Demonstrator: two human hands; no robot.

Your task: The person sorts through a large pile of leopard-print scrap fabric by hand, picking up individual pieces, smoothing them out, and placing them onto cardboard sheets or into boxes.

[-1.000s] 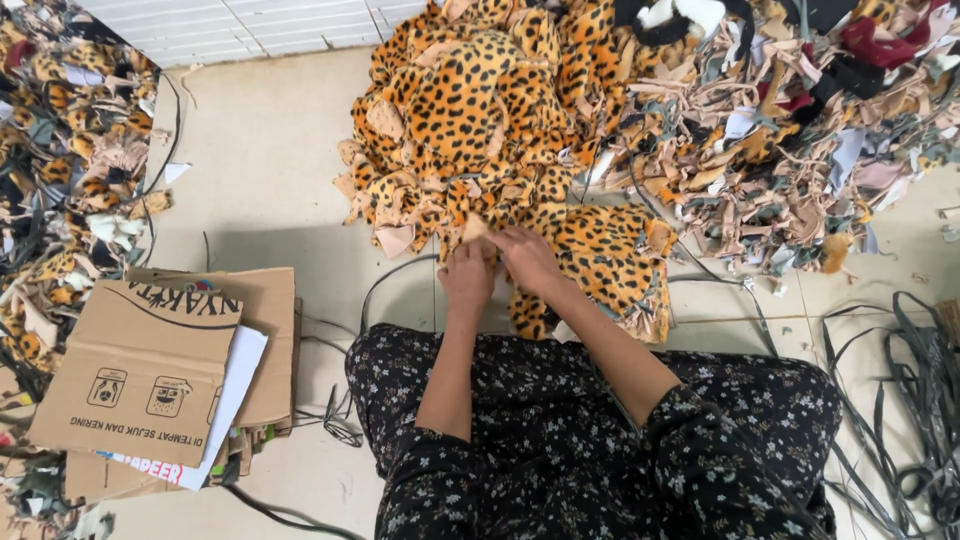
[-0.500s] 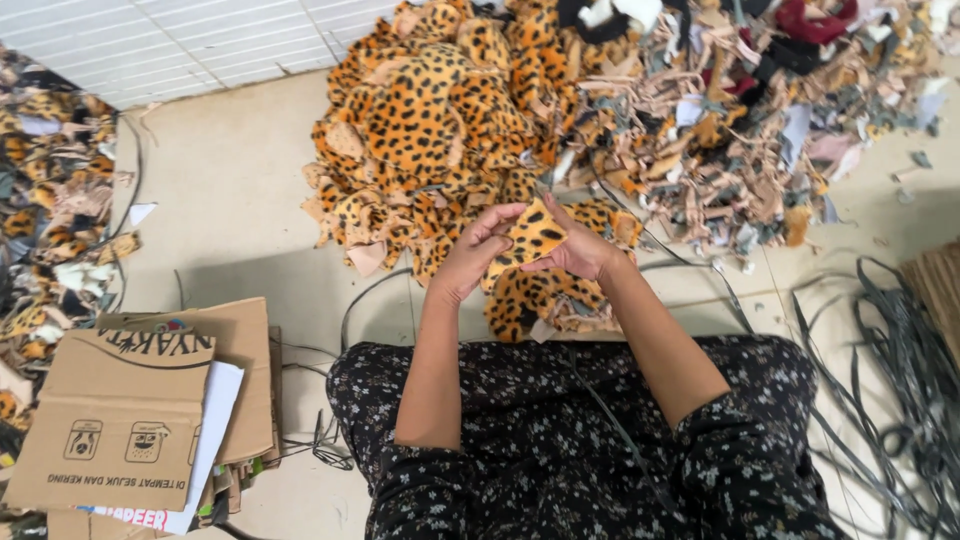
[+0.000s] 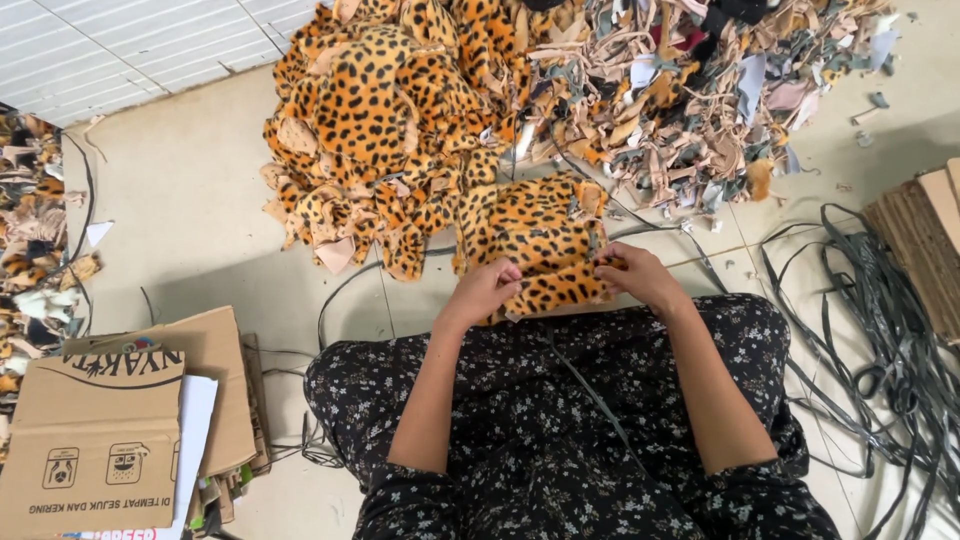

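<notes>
A pale tiled floor (image 3: 200, 210) is seen from above, and most of its far side is taken up by a large heap of leopard-print fabric pieces (image 3: 380, 110). Just to the right of that heap, and touching it, a mound of mixed scraps (image 3: 700, 100) in beige, grey, pink and dark red is spread out. A second, smaller spread of scraps (image 3: 35, 250) is cut off by the left edge. The lower middle is filled by the person's lap, covered in a dark dress with small flowers (image 3: 560, 430). At the lower left, flattened cardboard boxes (image 3: 110, 420) are stacked with a white sheet between them. On the right, a tangle of grey straps (image 3: 890, 350) lies on the floor, beside a brown ribbed board (image 3: 925, 240) at the edge.

Directly in front of the knees, a folded leopard-print piece (image 3: 540, 240) is laid on the floor, its near edge lifted towards the lap. That near edge is gripped by the left hand (image 3: 487, 290), whose fingers are curled shut over the cloth. The same edge, further right, is pinched by the right hand (image 3: 635, 278), closed with thumb and fingers around the fabric. The two hands are held near each other, with the cloth stretched between them.
</notes>
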